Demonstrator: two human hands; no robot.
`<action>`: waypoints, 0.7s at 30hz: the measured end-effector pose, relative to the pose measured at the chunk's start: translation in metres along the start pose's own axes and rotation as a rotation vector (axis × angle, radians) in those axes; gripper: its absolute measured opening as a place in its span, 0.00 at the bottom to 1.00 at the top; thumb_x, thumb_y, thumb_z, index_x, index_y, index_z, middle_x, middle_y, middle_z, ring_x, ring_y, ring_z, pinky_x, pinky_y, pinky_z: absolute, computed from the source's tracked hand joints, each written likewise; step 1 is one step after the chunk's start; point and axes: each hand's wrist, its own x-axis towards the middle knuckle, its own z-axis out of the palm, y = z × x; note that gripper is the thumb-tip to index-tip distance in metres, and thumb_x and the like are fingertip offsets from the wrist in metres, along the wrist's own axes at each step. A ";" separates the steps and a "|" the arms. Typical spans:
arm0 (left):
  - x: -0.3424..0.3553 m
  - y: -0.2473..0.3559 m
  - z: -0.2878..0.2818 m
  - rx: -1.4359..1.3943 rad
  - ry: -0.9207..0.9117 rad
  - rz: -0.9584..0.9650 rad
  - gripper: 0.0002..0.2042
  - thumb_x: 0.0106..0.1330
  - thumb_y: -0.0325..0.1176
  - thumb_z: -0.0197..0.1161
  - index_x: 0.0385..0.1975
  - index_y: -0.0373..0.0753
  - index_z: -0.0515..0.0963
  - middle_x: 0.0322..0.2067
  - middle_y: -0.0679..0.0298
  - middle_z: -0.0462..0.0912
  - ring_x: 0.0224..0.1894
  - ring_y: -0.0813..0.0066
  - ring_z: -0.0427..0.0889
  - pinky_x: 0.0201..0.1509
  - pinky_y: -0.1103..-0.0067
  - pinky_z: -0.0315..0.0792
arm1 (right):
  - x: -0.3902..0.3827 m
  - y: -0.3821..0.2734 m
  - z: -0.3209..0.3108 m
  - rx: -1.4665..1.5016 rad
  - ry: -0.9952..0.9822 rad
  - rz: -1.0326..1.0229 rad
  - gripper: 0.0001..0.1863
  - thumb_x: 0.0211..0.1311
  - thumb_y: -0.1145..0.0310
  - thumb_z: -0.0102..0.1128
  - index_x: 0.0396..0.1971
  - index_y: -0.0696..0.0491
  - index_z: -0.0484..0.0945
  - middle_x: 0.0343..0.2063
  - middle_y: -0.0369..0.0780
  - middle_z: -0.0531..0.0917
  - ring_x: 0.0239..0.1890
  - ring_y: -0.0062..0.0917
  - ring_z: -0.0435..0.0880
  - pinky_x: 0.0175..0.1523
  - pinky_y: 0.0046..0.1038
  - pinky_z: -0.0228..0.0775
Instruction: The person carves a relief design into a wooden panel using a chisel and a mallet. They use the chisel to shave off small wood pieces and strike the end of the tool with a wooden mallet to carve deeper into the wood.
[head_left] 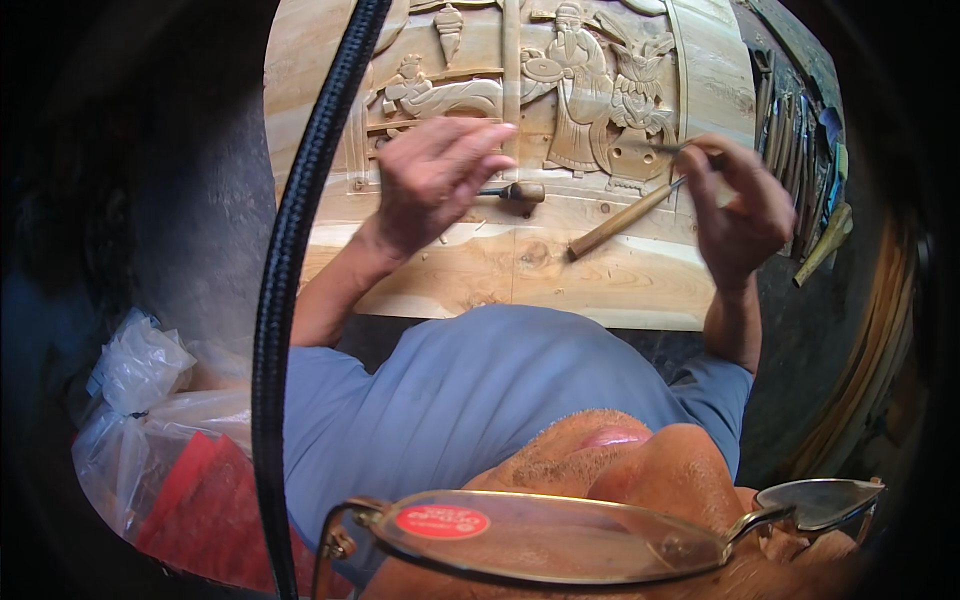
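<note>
My left hand (435,180) is raised over the left half of a pale carved wooden panel (540,280). Its fingers reach forward, with a gap between them and the thumb, and nothing shows in it. Just beyond its thumb lies a short chisel (522,192) with a stubby wooden handle. Above the panel's right side, my right hand (742,205), slightly blurred, pinches a thin dark tool whose far end is hard to make out. A longer wooden-handled chisel (620,220) slants below those fingertips; whether its metal end touches the hand, I cannot tell.
Carved relief figures (578,90) cover the panel's far part, with wood chips near its front. Several long chisels (800,150) lie side by side at the right. A tied clear plastic bag (140,370) with something red stands at lower left. A black braided cable (290,270) crosses the view.
</note>
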 end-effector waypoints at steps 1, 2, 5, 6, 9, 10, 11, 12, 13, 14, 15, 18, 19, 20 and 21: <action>0.005 0.006 0.010 -0.085 -0.017 0.019 0.15 0.64 0.30 0.76 0.50 0.38 0.89 0.41 0.57 0.91 0.38 0.61 0.90 0.40 0.72 0.83 | -0.002 -0.011 0.005 0.054 -0.044 -0.016 0.10 0.61 0.75 0.80 0.42 0.58 0.90 0.30 0.39 0.93 0.30 0.20 0.92 0.35 0.20 0.83; 0.008 0.011 0.019 -0.112 -0.031 0.045 0.15 0.64 0.31 0.76 0.50 0.38 0.89 0.39 0.58 0.91 0.37 0.62 0.89 0.39 0.72 0.82 | -0.006 -0.020 0.009 0.080 -0.057 0.011 0.10 0.60 0.76 0.80 0.41 0.59 0.89 0.29 0.40 0.92 0.29 0.20 0.92 0.34 0.20 0.82; 0.003 0.025 0.037 -0.164 -0.105 0.055 0.15 0.63 0.31 0.77 0.50 0.40 0.89 0.36 0.60 0.91 0.34 0.65 0.88 0.36 0.72 0.80 | -0.016 -0.028 0.012 0.162 -0.120 0.048 0.11 0.58 0.78 0.80 0.39 0.60 0.87 0.27 0.40 0.89 0.26 0.21 0.89 0.31 0.21 0.78; 0.000 0.028 0.041 -0.177 -0.136 0.046 0.15 0.63 0.31 0.77 0.49 0.41 0.89 0.35 0.61 0.90 0.33 0.66 0.88 0.35 0.72 0.79 | -0.019 -0.029 0.014 0.179 -0.129 0.081 0.11 0.58 0.78 0.80 0.39 0.60 0.88 0.27 0.40 0.90 0.26 0.20 0.89 0.31 0.20 0.78; -0.007 0.029 0.054 -0.219 -0.105 0.050 0.15 0.62 0.31 0.78 0.49 0.42 0.89 0.32 0.63 0.90 0.31 0.67 0.86 0.33 0.72 0.77 | -0.029 -0.028 0.016 0.205 -0.147 0.133 0.11 0.59 0.77 0.79 0.41 0.59 0.88 0.29 0.40 0.91 0.28 0.21 0.90 0.33 0.21 0.80; -0.005 0.031 0.049 -0.236 -0.169 0.014 0.13 0.61 0.29 0.78 0.47 0.40 0.90 0.32 0.62 0.90 0.30 0.66 0.86 0.33 0.73 0.77 | -0.031 -0.027 0.016 0.213 -0.154 0.138 0.12 0.60 0.77 0.79 0.42 0.58 0.89 0.31 0.40 0.92 0.29 0.21 0.91 0.35 0.22 0.80; -0.007 0.030 0.051 -0.282 -0.157 -0.006 0.12 0.62 0.28 0.78 0.46 0.39 0.90 0.32 0.62 0.90 0.30 0.67 0.86 0.32 0.73 0.77 | -0.032 -0.025 0.014 0.206 -0.141 0.135 0.13 0.60 0.75 0.79 0.44 0.58 0.89 0.32 0.40 0.93 0.31 0.22 0.92 0.37 0.22 0.81; -0.009 0.026 0.054 -0.327 -0.146 -0.027 0.11 0.62 0.28 0.77 0.45 0.38 0.90 0.32 0.62 0.90 0.30 0.68 0.86 0.32 0.74 0.77 | -0.032 -0.020 0.009 0.199 -0.129 0.132 0.14 0.61 0.74 0.79 0.46 0.57 0.89 0.34 0.41 0.93 0.33 0.22 0.93 0.39 0.23 0.83; -0.010 0.022 0.055 -0.363 -0.134 -0.052 0.10 0.63 0.27 0.77 0.44 0.38 0.90 0.33 0.62 0.90 0.30 0.70 0.86 0.32 0.75 0.77 | -0.033 -0.013 0.004 0.201 -0.116 0.126 0.16 0.61 0.73 0.79 0.48 0.57 0.89 0.35 0.41 0.94 0.34 0.23 0.93 0.41 0.23 0.84; -0.010 0.019 0.053 -0.429 -0.118 -0.160 0.09 0.65 0.27 0.77 0.43 0.37 0.91 0.34 0.61 0.91 0.32 0.72 0.87 0.33 0.76 0.78 | -0.036 0.003 -0.009 0.092 -0.088 0.150 0.18 0.64 0.70 0.78 0.53 0.54 0.88 0.40 0.41 0.94 0.41 0.26 0.95 0.47 0.26 0.86; -0.007 0.013 0.051 -0.527 -0.104 -0.257 0.07 0.66 0.27 0.76 0.42 0.36 0.91 0.35 0.60 0.92 0.33 0.74 0.88 0.35 0.77 0.80 | -0.039 0.027 -0.032 -0.160 -0.022 0.096 0.17 0.65 0.71 0.76 0.54 0.53 0.88 0.42 0.40 0.94 0.44 0.26 0.95 0.50 0.27 0.87; 0.011 -0.009 0.040 -0.614 0.046 -0.427 0.07 0.71 0.29 0.73 0.45 0.38 0.89 0.38 0.60 0.93 0.40 0.75 0.92 0.45 0.79 0.88 | -0.036 0.107 -0.095 -0.659 0.206 0.335 0.12 0.75 0.61 0.69 0.52 0.46 0.91 0.43 0.38 0.94 0.41 0.24 0.94 0.47 0.26 0.83; 0.020 -0.020 0.045 -0.697 0.135 -0.476 0.06 0.71 0.30 0.73 0.44 0.39 0.90 0.37 0.60 0.93 0.40 0.74 0.93 0.45 0.79 0.89 | -0.053 0.159 -0.126 -0.769 0.308 0.440 0.15 0.73 0.54 0.70 0.51 0.46 0.91 0.41 0.38 0.94 0.40 0.27 0.94 0.45 0.30 0.83; 0.028 -0.029 0.043 -0.652 0.167 -0.439 0.07 0.72 0.31 0.72 0.46 0.39 0.89 0.38 0.59 0.93 0.41 0.73 0.93 0.46 0.78 0.90 | -0.071 0.204 -0.147 -0.865 0.355 0.472 0.17 0.72 0.55 0.70 0.53 0.47 0.90 0.42 0.40 0.94 0.42 0.32 0.94 0.45 0.34 0.84; 0.037 -0.039 0.045 -0.621 0.195 -0.399 0.08 0.73 0.32 0.70 0.47 0.40 0.88 0.38 0.59 0.93 0.42 0.72 0.93 0.47 0.77 0.92 | -0.093 0.244 -0.172 -0.863 0.374 0.569 0.21 0.70 0.49 0.69 0.54 0.47 0.89 0.44 0.42 0.94 0.47 0.37 0.93 0.51 0.39 0.83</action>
